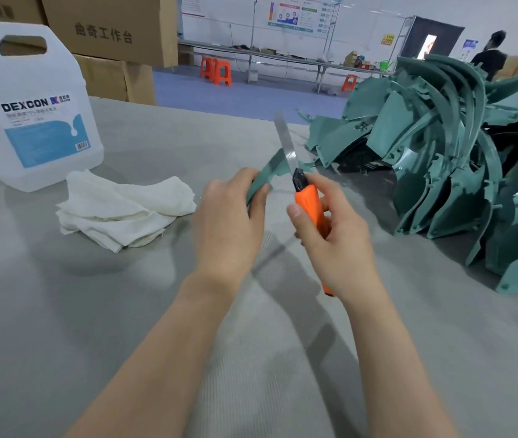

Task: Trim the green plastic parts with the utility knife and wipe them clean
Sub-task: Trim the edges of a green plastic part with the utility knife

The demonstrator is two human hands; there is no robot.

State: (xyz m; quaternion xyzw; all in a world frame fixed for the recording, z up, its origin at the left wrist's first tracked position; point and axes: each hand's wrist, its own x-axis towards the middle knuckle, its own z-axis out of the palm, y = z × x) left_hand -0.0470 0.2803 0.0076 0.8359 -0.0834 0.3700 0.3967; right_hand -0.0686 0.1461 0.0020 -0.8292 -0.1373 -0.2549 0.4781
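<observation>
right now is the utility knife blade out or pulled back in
Out: a long bare blade sticks up from the utility knife in the right hand.

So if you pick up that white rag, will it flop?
Probably yes: the white rag lies crumpled in soft folds, so it should droop. It looks thin, so likely light. Lying flat on the grey table, it shouldn't roll.

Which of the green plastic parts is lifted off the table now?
The narrow curved strip that the left grip holds, beside the blade of the utility knife. The other green parts all lie heaped on the table at the right, untouched.
</observation>
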